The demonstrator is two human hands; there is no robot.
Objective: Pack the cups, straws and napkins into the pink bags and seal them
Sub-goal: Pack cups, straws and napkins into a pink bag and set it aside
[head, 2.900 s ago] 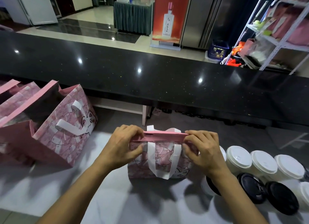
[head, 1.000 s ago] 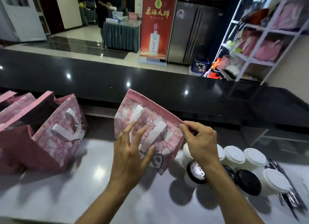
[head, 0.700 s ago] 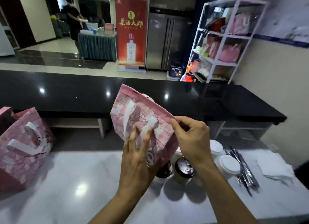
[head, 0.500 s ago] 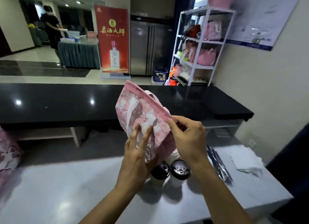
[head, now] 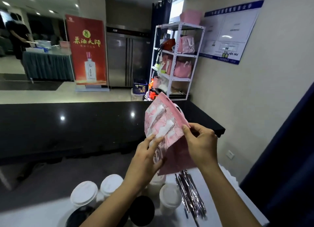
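I hold a sealed pink bag [head: 163, 125] with white handles in the air, tilted, above the cups. My right hand [head: 201, 143] pinches its folded top edge. My left hand [head: 146, 160] supports its lower front face with fingers spread against it. Below stand several cups with white lids [head: 84, 192] and some with black lids [head: 143, 209]. A bundle of wrapped straws [head: 190, 194] lies to the right of the cups. White napkins [head: 228, 175] peek out behind my right forearm.
A white worktop [head: 34, 215] carries the cups and straws, ending at its right edge near a dark blue curtain [head: 288, 159]. A black counter [head: 68, 121] runs behind. A white shelf rack [head: 176, 60] with pink bags stands by the wall. A person stands far left.
The bag has been lifted off the worktop and carried right, both hands staying on it. My view has swung right, so the open pink bags at the left are out of sight.
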